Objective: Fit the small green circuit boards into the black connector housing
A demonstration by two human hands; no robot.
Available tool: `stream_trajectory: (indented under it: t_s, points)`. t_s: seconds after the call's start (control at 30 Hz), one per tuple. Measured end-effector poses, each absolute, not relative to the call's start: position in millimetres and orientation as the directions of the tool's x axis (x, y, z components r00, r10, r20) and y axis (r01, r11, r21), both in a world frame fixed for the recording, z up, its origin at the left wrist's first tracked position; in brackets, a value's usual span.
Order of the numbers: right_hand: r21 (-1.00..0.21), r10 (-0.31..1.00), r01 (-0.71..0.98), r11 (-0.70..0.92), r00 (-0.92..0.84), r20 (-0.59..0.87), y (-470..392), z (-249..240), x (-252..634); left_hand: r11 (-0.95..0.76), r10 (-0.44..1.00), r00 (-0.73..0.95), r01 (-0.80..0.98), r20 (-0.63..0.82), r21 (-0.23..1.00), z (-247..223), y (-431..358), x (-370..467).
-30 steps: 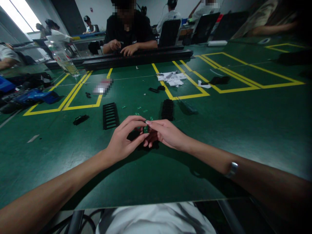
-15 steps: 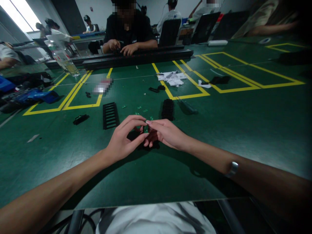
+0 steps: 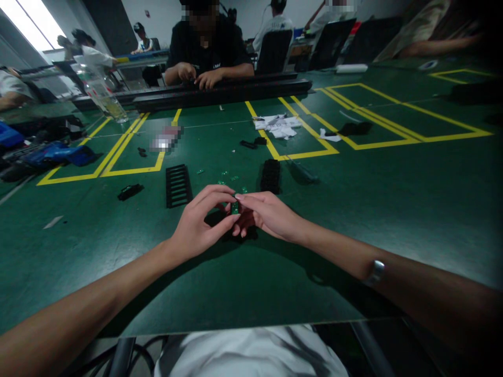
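A small green circuit board (image 3: 234, 208) is held between my two hands, above the near middle of the green table. My left hand (image 3: 204, 217) has its thumb at the board's lower end and its fingers at the upper end. From the other side, my right hand (image 3: 269, 214) pinches it with the thumb on top, its other fingers curled beneath. Just beyond my fingers lie several loose green circuit boards (image 3: 234, 178). A black slotted tray (image 3: 177, 186) lies left of them, and a stack of black plastic parts (image 3: 270, 176) lies to the right.
Crumpled white paper (image 3: 280, 125) and black scraps lie farther out. A clear bottle (image 3: 104, 94) stands far left, near a blue tool (image 3: 68, 154). Long black rails (image 3: 223, 93) cross the table before a co-worker (image 3: 208, 52). A small black part (image 3: 131, 192) lies left.
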State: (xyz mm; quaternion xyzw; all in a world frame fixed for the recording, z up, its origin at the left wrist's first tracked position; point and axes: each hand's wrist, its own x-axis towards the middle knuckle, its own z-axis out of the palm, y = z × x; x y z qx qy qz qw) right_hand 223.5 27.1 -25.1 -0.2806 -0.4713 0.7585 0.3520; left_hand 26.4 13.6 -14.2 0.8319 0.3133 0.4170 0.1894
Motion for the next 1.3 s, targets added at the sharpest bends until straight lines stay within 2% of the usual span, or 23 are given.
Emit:
stream_trajectory:
  t_s: [1.3]
  points:
    - [-0.919, 0.81, -0.265, -0.293, -0.579, -0.092, 26.7, -25.9, 223.3, -0.73, 0.672, 0.472, 0.295, 0.57, 0.617, -14.9, 14.5, 26.6]
